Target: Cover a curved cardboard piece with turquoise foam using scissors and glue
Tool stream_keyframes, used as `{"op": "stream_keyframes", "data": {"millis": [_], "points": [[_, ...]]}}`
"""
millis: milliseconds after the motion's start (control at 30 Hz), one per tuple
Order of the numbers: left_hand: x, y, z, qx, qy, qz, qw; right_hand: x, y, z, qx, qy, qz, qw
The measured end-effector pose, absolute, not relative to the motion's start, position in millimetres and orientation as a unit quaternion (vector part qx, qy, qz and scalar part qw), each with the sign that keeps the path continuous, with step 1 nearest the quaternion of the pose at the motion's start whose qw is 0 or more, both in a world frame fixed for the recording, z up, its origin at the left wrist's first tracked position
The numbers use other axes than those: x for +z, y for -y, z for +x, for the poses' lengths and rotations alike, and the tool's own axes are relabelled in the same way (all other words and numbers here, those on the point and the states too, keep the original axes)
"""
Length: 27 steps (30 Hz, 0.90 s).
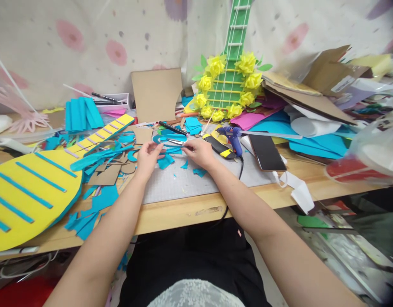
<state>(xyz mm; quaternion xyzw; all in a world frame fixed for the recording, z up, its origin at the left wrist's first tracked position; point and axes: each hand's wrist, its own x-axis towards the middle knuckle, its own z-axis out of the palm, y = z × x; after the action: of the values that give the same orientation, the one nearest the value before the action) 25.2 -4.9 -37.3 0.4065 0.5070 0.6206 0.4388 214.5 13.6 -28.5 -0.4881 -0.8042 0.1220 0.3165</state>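
Observation:
My left hand [149, 158] and my right hand [199, 152] are close together over the grey cutting mat [170, 187]. Between their pinched fingers runs a thin blue paper strip [173, 148]. Just behind the strip lies a pair of scissors [175, 141], partly hidden by blue scraps. Small blue paper scraps [166, 161] are scattered under and around both hands. Beside my right hand are a yellow-and-black utility knife [219, 146] and a blue glue gun [233, 137]. A black pen [172, 127] rests behind the scissors.
On the left lies a yellow guitar-shaped cutout [33, 192] with blue strips. A green guitar shape [233, 68] with yellow paper flowers [215, 65] leans at the back. A phone [267, 151], piled paper and cardboard [311, 98], and a plastic bag [372, 149] are at right.

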Motion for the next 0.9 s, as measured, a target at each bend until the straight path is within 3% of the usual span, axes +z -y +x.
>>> {"op": "stream_keyframes", "data": {"millis": [133, 467, 900], "points": [[-37.3, 5.6, 26.5, 0.625, -0.495, 0.38, 0.47, -23.2, -5.3, 208.5, 0.097, 0.842, -0.423, 0.322], [-34.8, 11.7, 37.2, 0.619, -0.484, 0.387, 0.483, -31.3, -11.9, 195.4, 0.412, 0.75, -0.401, 0.327], [-35.0, 6.6, 60.9, 0.688, -0.507, 0.331, 0.4, -33.3, -3.8, 179.4, 0.404, 0.702, -0.464, 0.36]]}}
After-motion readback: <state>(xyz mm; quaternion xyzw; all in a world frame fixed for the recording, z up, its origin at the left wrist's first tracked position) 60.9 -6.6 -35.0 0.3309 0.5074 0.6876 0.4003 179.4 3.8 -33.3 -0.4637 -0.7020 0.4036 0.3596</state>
